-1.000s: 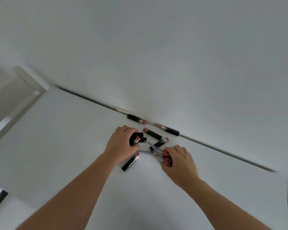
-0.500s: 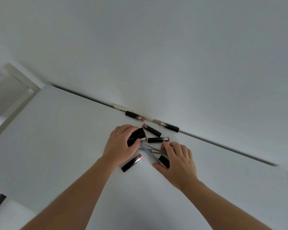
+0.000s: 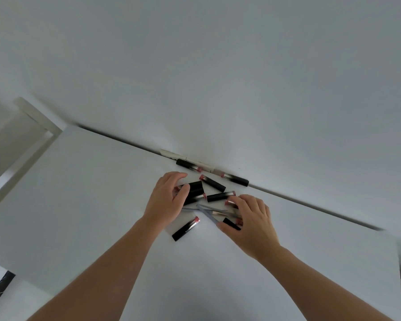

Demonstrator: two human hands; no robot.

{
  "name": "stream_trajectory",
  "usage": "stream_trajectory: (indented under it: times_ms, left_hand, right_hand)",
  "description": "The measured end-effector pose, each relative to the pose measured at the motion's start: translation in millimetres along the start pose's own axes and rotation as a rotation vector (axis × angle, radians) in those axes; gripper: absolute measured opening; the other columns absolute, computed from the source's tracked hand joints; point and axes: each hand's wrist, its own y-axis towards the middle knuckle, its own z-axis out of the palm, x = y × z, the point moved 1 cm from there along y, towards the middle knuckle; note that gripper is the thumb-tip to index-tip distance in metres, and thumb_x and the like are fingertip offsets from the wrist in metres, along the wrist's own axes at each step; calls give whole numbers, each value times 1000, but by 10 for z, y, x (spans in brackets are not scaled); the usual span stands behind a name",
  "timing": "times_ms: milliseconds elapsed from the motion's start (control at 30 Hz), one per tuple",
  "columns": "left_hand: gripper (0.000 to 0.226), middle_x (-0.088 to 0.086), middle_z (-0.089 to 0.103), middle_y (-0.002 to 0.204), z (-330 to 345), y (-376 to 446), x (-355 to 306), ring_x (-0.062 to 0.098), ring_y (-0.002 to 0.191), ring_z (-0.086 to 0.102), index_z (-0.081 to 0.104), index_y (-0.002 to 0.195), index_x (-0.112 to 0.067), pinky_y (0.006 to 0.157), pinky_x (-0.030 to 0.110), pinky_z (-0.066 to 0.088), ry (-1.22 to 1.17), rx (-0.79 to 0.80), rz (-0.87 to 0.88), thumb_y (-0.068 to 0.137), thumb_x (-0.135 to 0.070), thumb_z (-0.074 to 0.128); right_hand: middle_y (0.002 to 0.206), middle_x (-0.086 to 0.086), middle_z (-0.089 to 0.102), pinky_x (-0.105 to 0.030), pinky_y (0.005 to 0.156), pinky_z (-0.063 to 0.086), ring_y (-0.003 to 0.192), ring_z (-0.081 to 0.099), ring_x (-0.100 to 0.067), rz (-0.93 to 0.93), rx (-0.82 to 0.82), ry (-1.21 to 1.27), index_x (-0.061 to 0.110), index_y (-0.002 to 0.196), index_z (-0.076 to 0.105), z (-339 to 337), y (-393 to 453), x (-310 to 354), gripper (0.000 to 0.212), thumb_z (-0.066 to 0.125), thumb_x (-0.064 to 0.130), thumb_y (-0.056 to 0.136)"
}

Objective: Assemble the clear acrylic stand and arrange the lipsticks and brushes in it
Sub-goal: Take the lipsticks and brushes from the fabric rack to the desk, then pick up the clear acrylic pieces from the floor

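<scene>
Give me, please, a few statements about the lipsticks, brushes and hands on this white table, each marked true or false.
1. Both hands are on the pile of lipsticks: true; the left hand and the right hand are both there.
2. One lipstick lies alone nearest the camera: true.
3. The brushes stand upright in a stand: false; they lie flat on the table.
4. All lipsticks sit in a stand: false; they lie loose, two along the table's far edge.

two bare forearms are seen, entering from 7 and 5 o'clock. no sleeves, rings, watches or bracelets are worn on the left hand (image 3: 166, 200) or right hand (image 3: 252, 224).
</scene>
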Motion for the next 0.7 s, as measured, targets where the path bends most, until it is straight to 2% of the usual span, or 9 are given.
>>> stream_trajectory:
  times_ms: [100,233,333,400,500,600,633,700]
  left_hand:
    - [43,-21,53,126,-107,-26,-81,5,122,49,57,132,-29,101,28,43,11,-19,-10,93,-45,45]
    - [37,-35,55,116,-291,-183,-264,-12,115,48,60,126,-36,92,15,38,-46,-61,-24,92,-45,49]
    - [24,-33,62,112,-419,-397,-414,-11,112,54,63,119,-37,90,15,42,-135,-93,-28,96,-32,58]
    - [20,-30,66,111,-459,-564,-511,-5,108,60,67,114,-35,89,17,46,-211,-97,-44,97,-26,61]
    - [21,-17,73,107,-453,-845,-677,5,104,67,71,107,-31,89,21,51,-332,-75,-85,91,-30,58]
    - [19,-5,76,97,-332,-1136,-867,13,92,72,73,101,-26,79,23,57,-443,-10,-110,90,-28,58]
    - [16,-2,76,96,-267,-1239,-922,15,88,72,73,102,-23,76,27,58,-476,10,-122,93,-21,59]
    - [20,2,76,95,-123,-1445,-1017,19,82,73,72,103,-19,70,30,59,-514,44,-136,99,-8,57]
  right_hand:
    - [128,15,49,-28,106,30,121,40,-10,26,-13,64,30,137,51,-142,-26,-29,62,51,66,86]
    - [117,24,51,-21,92,37,114,48,-2,101,-30,192,29,125,61,-426,-112,-79,47,47,59,91]
    - [108,29,57,-15,76,41,104,55,5,167,-78,290,39,113,63,-653,-249,-90,23,52,47,94]
    - [104,27,64,-17,70,43,100,58,6,238,-109,397,45,104,62,-773,-371,-74,12,58,41,94]
    - [97,24,71,-17,70,46,93,66,3,334,-138,583,47,98,67,-887,-622,-39,13,63,35,93]
    - [97,21,74,-14,71,51,92,69,1,395,-147,720,47,96,71,-978,-978,-7,15,65,33,93]
    - [99,19,74,-16,75,53,93,69,-1,419,-150,761,47,98,71,-1008,-1120,-1,14,65,35,92]
    - [102,14,75,-30,84,56,97,70,-7,455,-171,841,44,100,71,-1070,-1440,-2,15,64,44,87]
